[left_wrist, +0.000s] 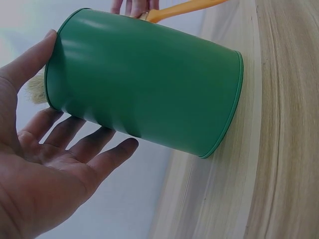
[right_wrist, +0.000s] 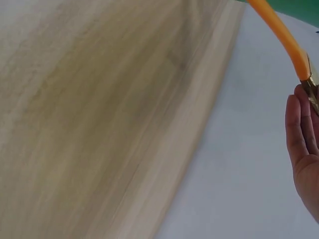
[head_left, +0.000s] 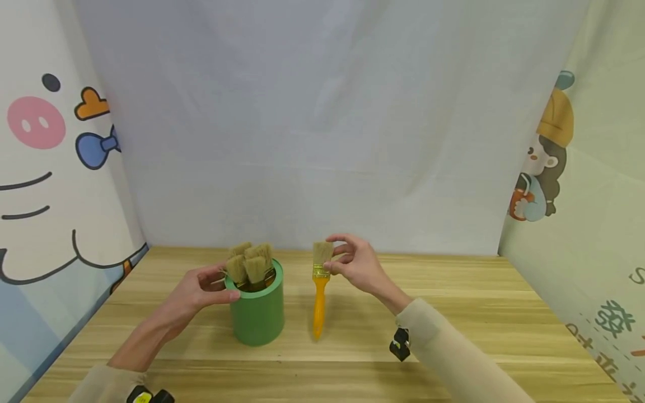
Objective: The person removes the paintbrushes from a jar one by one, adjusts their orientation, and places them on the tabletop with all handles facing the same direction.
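A green cylindrical container [head_left: 258, 317] stands upright on the table, holding several paintbrushes [head_left: 256, 268] with their pale bristles up. My left hand [head_left: 199, 291] grips it from the left side; the thumb lies by the rim and the fingers reach along its wall, as the left wrist view shows with the container [left_wrist: 144, 84]. To the right of it, my right hand [head_left: 358, 264] pinches another paintbrush [head_left: 319, 296] near its metal band and bristles. That brush has an orange handle [right_wrist: 281, 37] pointing down, apart from the container. In the right wrist view its bristles are mostly out of frame.
Both hands work over a wood-grain table [head_left: 403, 347]. A pale grey cloth [head_left: 322, 140] hangs along the back edge. Printed cartoon panels stand at the left [head_left: 55, 168] and right [head_left: 579, 268].
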A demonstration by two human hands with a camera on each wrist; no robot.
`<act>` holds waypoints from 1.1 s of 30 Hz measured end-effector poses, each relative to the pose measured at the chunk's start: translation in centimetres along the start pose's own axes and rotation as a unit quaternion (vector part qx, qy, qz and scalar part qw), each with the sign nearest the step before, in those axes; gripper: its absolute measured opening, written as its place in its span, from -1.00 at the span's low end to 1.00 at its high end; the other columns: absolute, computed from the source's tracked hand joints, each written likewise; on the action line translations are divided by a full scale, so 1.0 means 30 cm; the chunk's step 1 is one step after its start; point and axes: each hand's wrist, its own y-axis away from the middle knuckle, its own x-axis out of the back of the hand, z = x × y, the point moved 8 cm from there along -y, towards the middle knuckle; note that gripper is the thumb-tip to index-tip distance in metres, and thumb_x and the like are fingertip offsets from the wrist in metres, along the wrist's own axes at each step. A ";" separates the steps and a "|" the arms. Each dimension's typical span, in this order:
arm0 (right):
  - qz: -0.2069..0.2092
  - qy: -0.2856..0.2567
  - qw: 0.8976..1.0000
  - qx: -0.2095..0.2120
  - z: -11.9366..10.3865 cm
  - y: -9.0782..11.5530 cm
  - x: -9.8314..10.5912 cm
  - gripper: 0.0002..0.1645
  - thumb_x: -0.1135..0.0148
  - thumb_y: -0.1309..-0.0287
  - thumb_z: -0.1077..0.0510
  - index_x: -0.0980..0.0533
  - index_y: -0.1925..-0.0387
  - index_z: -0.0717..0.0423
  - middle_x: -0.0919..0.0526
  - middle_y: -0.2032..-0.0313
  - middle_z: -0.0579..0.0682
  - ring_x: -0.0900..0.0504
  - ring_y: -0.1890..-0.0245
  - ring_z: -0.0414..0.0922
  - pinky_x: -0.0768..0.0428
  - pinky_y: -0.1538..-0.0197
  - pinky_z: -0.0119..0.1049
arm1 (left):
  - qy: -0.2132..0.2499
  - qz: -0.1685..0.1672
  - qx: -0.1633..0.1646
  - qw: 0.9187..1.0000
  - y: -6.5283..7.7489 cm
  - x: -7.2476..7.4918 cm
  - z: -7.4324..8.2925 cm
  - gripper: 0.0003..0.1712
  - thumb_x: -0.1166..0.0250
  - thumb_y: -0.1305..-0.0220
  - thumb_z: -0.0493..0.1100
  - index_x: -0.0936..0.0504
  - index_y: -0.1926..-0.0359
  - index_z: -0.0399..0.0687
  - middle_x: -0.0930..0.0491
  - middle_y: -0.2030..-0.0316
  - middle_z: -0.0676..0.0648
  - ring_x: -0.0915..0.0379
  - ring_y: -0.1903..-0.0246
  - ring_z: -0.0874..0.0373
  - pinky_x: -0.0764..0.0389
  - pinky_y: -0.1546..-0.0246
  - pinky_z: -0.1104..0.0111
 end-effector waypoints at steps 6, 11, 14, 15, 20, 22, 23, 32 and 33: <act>-0.027 -0.022 0.999 -0.022 0.047 0.001 -0.044 -0.41 -0.44 -0.23 0.45 -0.52 -0.29 0.33 -0.73 0.12 0.30 -0.81 0.29 0.11 -0.77 0.15 0.08 | 0.002 -0.002 -0.001 1.000 0.001 -0.001 0.002 -0.01 -0.43 -0.40 -0.14 -0.08 -0.64 -0.34 -0.18 -0.52 -0.46 -0.23 -0.44 -0.42 -0.45 -0.34 -0.11; -0.040 -0.029 0.998 -0.044 0.077 0.002 -0.072 -0.41 -0.43 -0.24 0.45 -0.52 -0.29 0.34 -0.72 0.15 0.27 -0.81 0.30 0.07 -0.71 0.10 0.28 | 0.001 -0.001 -0.001 1.000 0.001 0.001 0.001 -0.01 -0.43 -0.40 -0.14 -0.08 -0.64 -0.34 -0.17 -0.53 -0.46 -0.21 -0.45 -0.43 -0.43 -0.35 -0.12; -0.046 -0.034 0.997 -0.054 0.091 0.003 -0.085 -0.40 -0.43 -0.24 0.45 -0.50 -0.30 0.35 -0.72 0.17 0.25 -0.81 0.31 0.08 -0.71 0.09 0.28 | -0.001 -0.002 -0.002 1.000 0.001 0.002 0.000 0.00 -0.42 -0.41 -0.13 -0.07 -0.64 -0.35 -0.16 -0.53 -0.47 -0.20 -0.45 -0.44 -0.41 -0.35 -0.14; -0.049 -0.034 0.997 -0.058 0.096 0.003 -0.089 -0.39 -0.43 -0.24 0.45 -0.50 -0.31 0.36 -0.73 0.18 0.24 -0.81 0.31 0.08 -0.71 0.09 0.27 | -0.001 -0.002 -0.002 1.000 0.001 0.002 0.000 0.00 -0.42 -0.40 -0.13 -0.07 -0.64 -0.36 -0.15 -0.53 -0.47 -0.19 -0.45 -0.44 -0.41 -0.35 -0.15; -0.063 -0.026 0.995 -0.073 0.123 0.002 -0.108 -0.36 -0.44 -0.22 0.46 -0.48 -0.32 0.39 -0.74 0.24 0.21 -0.81 0.35 0.08 -0.74 0.14 0.21 | 0.000 -0.002 -0.001 1.000 0.001 0.003 -0.003 0.02 -0.43 -0.39 -0.13 -0.05 -0.64 -0.38 -0.15 -0.52 -0.50 -0.22 -0.44 -0.44 -0.42 -0.35 -0.14; -0.068 -0.022 0.994 -0.077 0.134 0.001 -0.115 -0.37 -0.44 -0.21 0.48 -0.49 -0.31 0.41 -0.75 0.26 0.21 -0.80 0.36 0.08 -0.75 0.16 0.19 | -0.002 -0.001 0.000 1.000 0.001 0.004 -0.003 0.03 -0.43 -0.39 -0.13 -0.04 -0.63 -0.39 -0.14 -0.52 -0.50 -0.22 -0.44 -0.44 -0.42 -0.35 -0.14; -0.070 -0.019 0.994 -0.080 0.140 0.001 -0.118 -0.37 -0.44 -0.21 0.48 -0.49 -0.31 0.41 -0.75 0.27 0.20 -0.80 0.36 0.08 -0.75 0.17 0.18 | -0.002 -0.001 -0.001 1.000 0.001 0.003 -0.003 0.03 -0.43 -0.39 -0.13 -0.05 -0.63 -0.39 -0.15 -0.52 -0.50 -0.22 -0.44 -0.43 -0.42 -0.35 -0.14; -0.074 0.050 0.993 -0.079 0.173 0.008 -0.134 -0.42 -0.54 -0.16 0.37 -0.56 -0.21 0.37 -0.78 0.29 0.12 -0.73 0.36 -0.07 -0.69 0.31 -0.25 | 0.001 -0.003 -0.007 1.000 0.002 0.001 -0.001 0.00 -0.42 -0.40 -0.14 -0.07 -0.64 -0.36 -0.17 -0.52 -0.47 -0.22 -0.44 -0.42 -0.42 -0.35 -0.13; -0.075 0.057 0.993 -0.076 0.176 0.008 -0.136 -0.42 -0.55 -0.15 0.37 -0.57 -0.20 0.36 -0.79 0.29 0.11 -0.70 0.36 -0.12 -0.64 0.32 -0.30 | 0.000 -0.002 -0.006 1.000 0.002 0.001 -0.001 0.01 -0.43 -0.40 -0.14 -0.07 -0.64 -0.36 -0.16 -0.52 -0.48 -0.22 -0.44 -0.43 -0.42 -0.35 -0.13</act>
